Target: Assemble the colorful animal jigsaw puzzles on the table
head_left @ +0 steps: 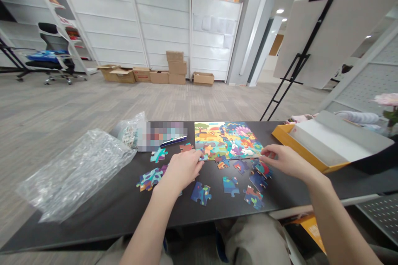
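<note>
A partly joined, brightly coloured animal jigsaw puzzle (pixel 226 136) lies flat on the black table. My left hand (pixel 185 167) is at its lower left corner, fingers bent together over a puzzle piece (pixel 202 157) that they partly hide. At the lower right corner, my right hand (pixel 284 159) has curved fingers apart, their tips close to the puzzle's edge. Loose pieces are spread in front: a dark blue piece (pixel 201 193), a lighter blue piece (pixel 230 186) and a brown-and-blue piece (pixel 253 197). A small pile of pieces (pixel 151 179) lies left of my left forearm.
Clear plastic wrap (pixel 83 169) covers the table's left side. A bagged item (pixel 129 130) and a blurred printed item (pixel 163 134) lie behind my left hand. On the right is an open yellow box (pixel 326 140). An easel board (pixel 329 33) stands beyond the table.
</note>
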`<state>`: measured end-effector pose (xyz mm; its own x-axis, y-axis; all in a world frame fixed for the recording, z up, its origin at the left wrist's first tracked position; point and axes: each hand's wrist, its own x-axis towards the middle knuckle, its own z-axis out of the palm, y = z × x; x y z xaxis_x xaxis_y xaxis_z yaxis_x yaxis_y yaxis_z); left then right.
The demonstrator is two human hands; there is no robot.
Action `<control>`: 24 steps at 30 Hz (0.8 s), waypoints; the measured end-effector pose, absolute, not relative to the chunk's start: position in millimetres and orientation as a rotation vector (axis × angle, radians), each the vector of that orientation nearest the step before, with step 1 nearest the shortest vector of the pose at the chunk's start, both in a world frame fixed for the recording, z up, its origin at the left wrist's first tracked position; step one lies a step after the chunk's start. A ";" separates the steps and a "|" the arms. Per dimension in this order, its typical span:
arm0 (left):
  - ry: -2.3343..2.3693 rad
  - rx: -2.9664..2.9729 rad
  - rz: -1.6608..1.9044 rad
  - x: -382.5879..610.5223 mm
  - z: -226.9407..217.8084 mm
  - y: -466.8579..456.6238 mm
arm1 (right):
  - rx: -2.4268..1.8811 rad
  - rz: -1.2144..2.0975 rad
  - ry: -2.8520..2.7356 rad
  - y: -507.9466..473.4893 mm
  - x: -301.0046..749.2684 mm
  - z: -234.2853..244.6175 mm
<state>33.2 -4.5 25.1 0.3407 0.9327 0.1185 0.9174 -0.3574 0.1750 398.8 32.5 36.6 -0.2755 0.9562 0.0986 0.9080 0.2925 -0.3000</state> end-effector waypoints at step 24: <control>1.828 2.477 0.466 21.0 23.9 9.6 | -1.661 0.529 -2.048 32.3 313.0 50.0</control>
<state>21.0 9.6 23.9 0.2658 0.9382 0.2217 0.9297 -0.3103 0.1984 313.0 32.3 50.0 -0.1748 0.9793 0.1018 0.8076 0.2017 -0.5542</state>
